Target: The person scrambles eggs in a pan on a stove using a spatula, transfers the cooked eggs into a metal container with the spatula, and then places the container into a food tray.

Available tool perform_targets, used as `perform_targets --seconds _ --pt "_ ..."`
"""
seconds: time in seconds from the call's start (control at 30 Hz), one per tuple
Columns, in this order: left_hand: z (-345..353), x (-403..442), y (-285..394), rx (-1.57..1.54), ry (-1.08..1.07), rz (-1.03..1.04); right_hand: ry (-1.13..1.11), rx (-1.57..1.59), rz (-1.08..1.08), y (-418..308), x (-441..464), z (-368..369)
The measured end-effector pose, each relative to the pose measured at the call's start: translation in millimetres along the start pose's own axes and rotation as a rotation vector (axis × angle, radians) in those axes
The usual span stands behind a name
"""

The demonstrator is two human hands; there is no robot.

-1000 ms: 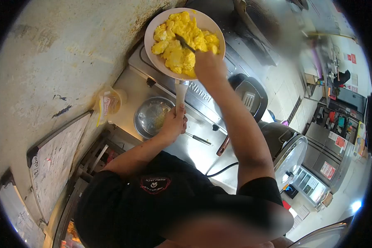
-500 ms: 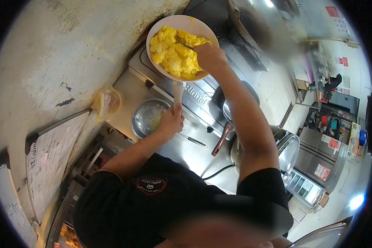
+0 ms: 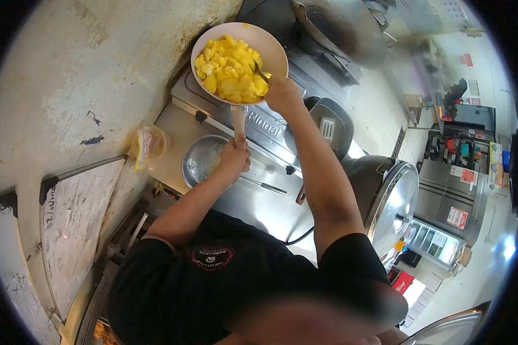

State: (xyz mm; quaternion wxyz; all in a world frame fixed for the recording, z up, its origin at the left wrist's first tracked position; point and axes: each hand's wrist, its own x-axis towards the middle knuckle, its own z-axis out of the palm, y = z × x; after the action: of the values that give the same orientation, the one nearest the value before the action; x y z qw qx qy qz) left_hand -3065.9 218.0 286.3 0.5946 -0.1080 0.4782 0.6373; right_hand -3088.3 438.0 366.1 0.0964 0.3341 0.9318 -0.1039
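Note:
A light pink frying pan (image 3: 270, 43) sits over the stove, with soft yellow scrambled eggs (image 3: 224, 69) heaped toward its left side. My left hand (image 3: 233, 158) is wrapped around the pan's pale handle (image 3: 239, 122). At the pan's right rim, my right hand (image 3: 284, 96) is closed on a spoon-like metal utensil (image 3: 261, 73); its tip is at the right edge of the eggs, and its exact shape is unclear. Below the pan, a round metal strainer (image 3: 193, 163) with a long handle lies on the steel counter, partly behind my left hand.
The gas stove (image 3: 259, 123) is beneath the pan. To the right are a dark square pan (image 3: 342, 123) with a slotted turner (image 3: 327, 129), a large lidded pot (image 3: 394, 198) and a wok (image 3: 342, 29). A plastic tub (image 3: 151, 145) stands by the left wall, near a whiteboard (image 3: 77, 224).
My right hand has drawn the utensil to the right side of the eggs, exposing more pan surface there. The view has shifted, showing more of the dark square pan and turner.

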Motion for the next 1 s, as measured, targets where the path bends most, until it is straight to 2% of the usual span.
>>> perform_targets --seconds 0.13,0.3,0.37,0.43,0.47,0.5,0.53,0.57,0.6,0.63,0.67,0.7,0.77,0.83,0.87,1.0 --pt "4 -3 1 0.015 -0.023 0.063 0.048 0.048 0.006 -32 -51 -33" --pt "-1 -1 0 0.069 -0.016 0.053 -0.091 -0.024 0.145 -33 -62 -23" --pt "-5 -2 5 0.076 -0.015 0.055 -0.070 -0.013 0.144 -33 -68 -43" --pt "-6 -8 6 0.217 0.057 0.107 -0.007 0.045 0.137 -39 -96 -62" --pt "-13 -6 5 0.221 0.061 0.110 0.087 0.098 0.111 -35 -107 -50" --pt "-27 -2 5 0.338 0.113 0.179 0.087 0.103 0.109 -36 -117 -30" --pt "-38 0 8 0.454 0.164 0.250 0.236 0.194 0.080 -37 -125 -7" --pt "-43 -6 19 0.739 0.327 0.467 0.386 0.285 0.053 -33 -128 19" --pt "-49 -12 32 1.025 0.488 0.685 0.316 0.272 0.015 -19 -124 59" --pt "-58 -10 43 1.080 0.548 0.736 0.318 0.277 0.019 -15 -127 70" --pt "-68 -6 56 1.134 0.611 0.787 0.417 0.335 0.001 -14 -129 78" --pt "-84 7 63 1.139 0.617 0.786 0.512 0.392 -0.021 -16 -131 83" --pt "-116 42 63 1.497 0.717 0.615 0.503 0.439 0.012 -15 -128 85" --pt "-115 51 63 1.472 0.713 0.491 0.359 0.386 0.024 -5 -125 103" --pt "-115 54 65 1.440 0.708 0.397 0.426 0.459 -0.007 -5 -128 101" --pt "-117 71 61 1.536 0.659 0.443 0.599 0.720 -0.061 -10 -147 77"
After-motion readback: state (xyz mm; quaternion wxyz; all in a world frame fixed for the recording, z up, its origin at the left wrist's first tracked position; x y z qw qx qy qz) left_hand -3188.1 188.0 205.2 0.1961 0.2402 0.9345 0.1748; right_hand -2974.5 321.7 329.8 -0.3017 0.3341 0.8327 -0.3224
